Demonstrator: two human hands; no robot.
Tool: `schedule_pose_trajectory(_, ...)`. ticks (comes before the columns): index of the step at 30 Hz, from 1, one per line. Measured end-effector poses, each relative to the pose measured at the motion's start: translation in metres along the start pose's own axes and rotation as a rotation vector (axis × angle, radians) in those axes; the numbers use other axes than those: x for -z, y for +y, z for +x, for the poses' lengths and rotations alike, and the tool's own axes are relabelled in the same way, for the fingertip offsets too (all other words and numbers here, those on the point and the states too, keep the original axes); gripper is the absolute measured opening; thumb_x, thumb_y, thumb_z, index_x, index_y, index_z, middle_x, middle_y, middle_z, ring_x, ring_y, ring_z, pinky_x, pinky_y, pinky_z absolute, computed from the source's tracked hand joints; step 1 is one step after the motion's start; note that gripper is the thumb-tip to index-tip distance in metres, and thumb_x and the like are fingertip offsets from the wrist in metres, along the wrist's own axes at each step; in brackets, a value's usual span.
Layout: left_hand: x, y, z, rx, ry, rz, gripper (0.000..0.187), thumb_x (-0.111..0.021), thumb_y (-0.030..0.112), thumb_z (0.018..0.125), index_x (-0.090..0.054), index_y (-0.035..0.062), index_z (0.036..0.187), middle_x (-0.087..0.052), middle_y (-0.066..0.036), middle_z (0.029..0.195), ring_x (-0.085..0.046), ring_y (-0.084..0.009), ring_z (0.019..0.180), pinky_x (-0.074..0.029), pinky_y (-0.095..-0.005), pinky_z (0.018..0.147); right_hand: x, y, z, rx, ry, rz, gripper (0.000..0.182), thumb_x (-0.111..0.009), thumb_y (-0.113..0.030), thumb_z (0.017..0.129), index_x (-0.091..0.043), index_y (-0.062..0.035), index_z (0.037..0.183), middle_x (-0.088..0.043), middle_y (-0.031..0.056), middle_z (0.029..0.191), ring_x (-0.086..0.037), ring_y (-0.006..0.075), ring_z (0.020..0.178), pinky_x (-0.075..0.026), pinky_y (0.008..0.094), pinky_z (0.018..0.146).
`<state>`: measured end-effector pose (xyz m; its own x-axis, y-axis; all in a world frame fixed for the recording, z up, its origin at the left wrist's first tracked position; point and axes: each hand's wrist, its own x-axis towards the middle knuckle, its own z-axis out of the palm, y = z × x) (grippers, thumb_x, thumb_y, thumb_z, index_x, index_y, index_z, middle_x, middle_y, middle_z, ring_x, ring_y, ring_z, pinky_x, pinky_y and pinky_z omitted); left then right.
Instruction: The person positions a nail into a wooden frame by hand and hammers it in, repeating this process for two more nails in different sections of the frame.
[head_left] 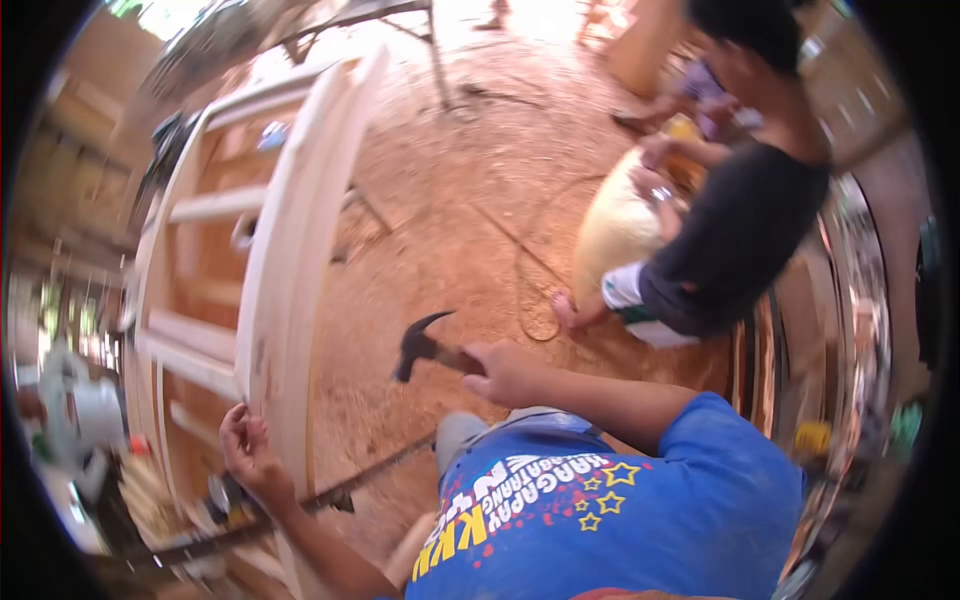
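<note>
A claw hammer [418, 347] with a dark head is gripped by its handle in my right hand [505, 373], in front of my body and above the dirt floor. My left hand [246, 446] is at the near side of a pale wooden frame [262, 290] with crosspieces. Its fingers are curled together close to the frame's edge; whatever they hold, if anything, is too small to make out. The hammer head is apart from the wood.
A person [745, 230] in dark clothing sits at the right, hands on a full pale sack [612, 225]. A dark bar [370, 468] crosses below the frame. A cord [518, 290] lies on the sawdust-strewn floor [440, 220]. A bench [432, 40] stands at the back.
</note>
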<state>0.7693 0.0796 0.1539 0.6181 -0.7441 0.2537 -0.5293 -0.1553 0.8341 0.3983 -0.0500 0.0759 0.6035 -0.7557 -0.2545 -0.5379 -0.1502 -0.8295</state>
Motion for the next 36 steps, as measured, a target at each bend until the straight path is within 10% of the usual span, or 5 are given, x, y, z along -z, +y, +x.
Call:
schedule_pose_trajectory(13, -0.036, -0.089, 0.168, -0.422, -0.383, 0.269, 0.020, -0.063, 0.014, 0.104, -0.069, -0.0001, 0.117, -0.075, -0.012, 0.106, -0.070, -0.0219, 0.096, -0.055, -0.0373, 0.086, -0.130, -0.015, -0.082, -0.318, 0.246, 0.100, 0.041, -0.071, -0.027, 0.092, -0.064, -0.0039, 0.125, -0.073, 0.0247, 0.107, -0.070, 0.0450, 0.097, -0.055, 0.0496, 0.082)
schedule_pose_trajectory(19, -0.044, -0.104, 0.165, -0.501, -0.213, 0.075, 0.015, -0.066, 0.013, 0.100, -0.070, 0.0022, 0.109, -0.074, -0.018, 0.097, -0.072, -0.0335, 0.088, -0.056, -0.0433, 0.080, -0.239, -0.052, -0.126, -0.263, 0.500, 0.222, 0.043, -0.076, -0.027, 0.089, -0.066, -0.0002, 0.120, -0.072, 0.0244, 0.103, -0.071, 0.0380, 0.098, -0.055, 0.0449, 0.085)
schedule_pose_trajectory(31, -0.042, -0.100, 0.164, -0.356, -0.212, 0.010, 0.016, -0.066, 0.011, 0.100, -0.072, -0.0007, 0.110, -0.077, -0.017, 0.092, -0.075, -0.0251, 0.087, -0.058, -0.0366, 0.080, -0.220, -0.030, -0.137, -0.364, 0.353, 0.245, 0.064, -0.077, -0.028, 0.089, -0.058, 0.0085, 0.138, -0.071, 0.0317, 0.119, -0.071, 0.0396, 0.113, -0.055, 0.0428, 0.097)
schedule_pose_trajectory(36, -0.046, -0.110, 0.171, -0.426, -0.173, 0.080, 0.015, -0.070, 0.014, 0.096, -0.075, 0.0018, 0.104, -0.077, -0.019, 0.095, -0.076, -0.0299, 0.086, -0.058, -0.0397, 0.079, -0.210, 0.000, -0.110, -0.251, 0.504, 0.224, 0.051, -0.076, -0.020, 0.091, -0.062, 0.0077, 0.131, -0.074, 0.0194, 0.110, -0.071, 0.0255, 0.102, -0.056, 0.0388, 0.090)
